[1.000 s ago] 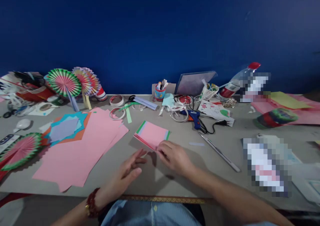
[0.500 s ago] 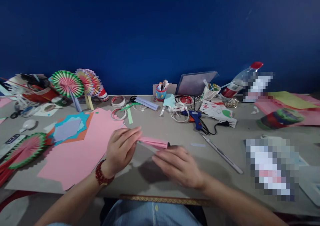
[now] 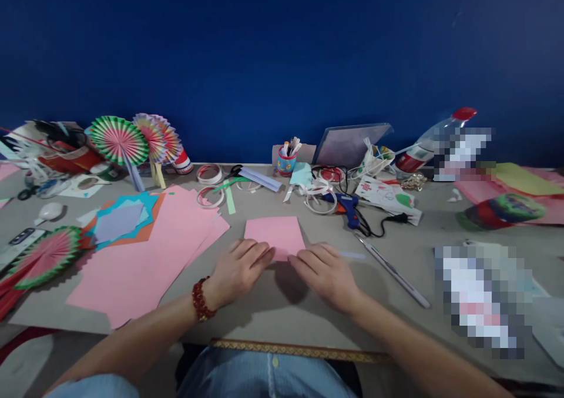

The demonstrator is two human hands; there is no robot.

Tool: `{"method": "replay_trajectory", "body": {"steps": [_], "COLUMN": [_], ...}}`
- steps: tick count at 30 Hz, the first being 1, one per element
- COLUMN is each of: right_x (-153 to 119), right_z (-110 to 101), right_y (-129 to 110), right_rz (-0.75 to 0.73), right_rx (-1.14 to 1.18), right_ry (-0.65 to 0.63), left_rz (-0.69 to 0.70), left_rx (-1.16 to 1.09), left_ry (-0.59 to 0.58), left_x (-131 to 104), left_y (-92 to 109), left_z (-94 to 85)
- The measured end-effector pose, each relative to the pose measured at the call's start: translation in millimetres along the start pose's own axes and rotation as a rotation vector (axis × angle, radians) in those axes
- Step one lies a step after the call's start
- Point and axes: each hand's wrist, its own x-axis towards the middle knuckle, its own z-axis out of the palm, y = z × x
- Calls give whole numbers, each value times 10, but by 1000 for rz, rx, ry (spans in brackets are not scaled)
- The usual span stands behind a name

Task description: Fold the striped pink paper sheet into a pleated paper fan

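A small pink sheet of paper is in front of me, its broad face turned up. My left hand, with a red bead bracelet at the wrist, pinches the sheet's near left corner. At the near right corner my right hand grips the same paper between thumb and fingers. The near edge looks slightly raised, and a dark shadow falls on the table below it. Larger pink sheets lie to the left of my left hand.
Left stand paper fans; another fan lies flat. Tape rolls, a pen cup and a blue glue gun line the back. A craft knife lies right. A bottle leans at the back right.
The pink paper was seen nearly edge-on as a narrow strip; now its broad face shows. My left hand has come right and nearer, and both hands now hold its near corners.
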Motion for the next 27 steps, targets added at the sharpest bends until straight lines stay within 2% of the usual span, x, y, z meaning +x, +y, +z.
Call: {"method": "replay_trajectory", "body": {"steps": [4, 6, 9, 12, 20, 27], "right_x": [-97, -148, -200, -219, -93, 22], "right_z": [110, 173, 267, 328, 276, 253], "right_y": [11, 1, 6, 47, 155, 139], "right_rz": [-3, -6, 10, 70, 330, 418], "right_rx": [21, 44, 97, 180, 486, 472], "right_ry": [-48, -123, -265, -325, -382, -484], "left_rz": [60, 49, -36, -152, -470, -477], "left_rx": [-53, -85, -99, -164, -507, -557], "left_ry": [-78, -112, -154, -204, -252, -396], "left_x": [-130, -233, -354, -398, -334, -186], "left_y": [-52, -68, -63, -53, -168, -335], "left_z": [64, 105, 139, 129, 96, 61]}}
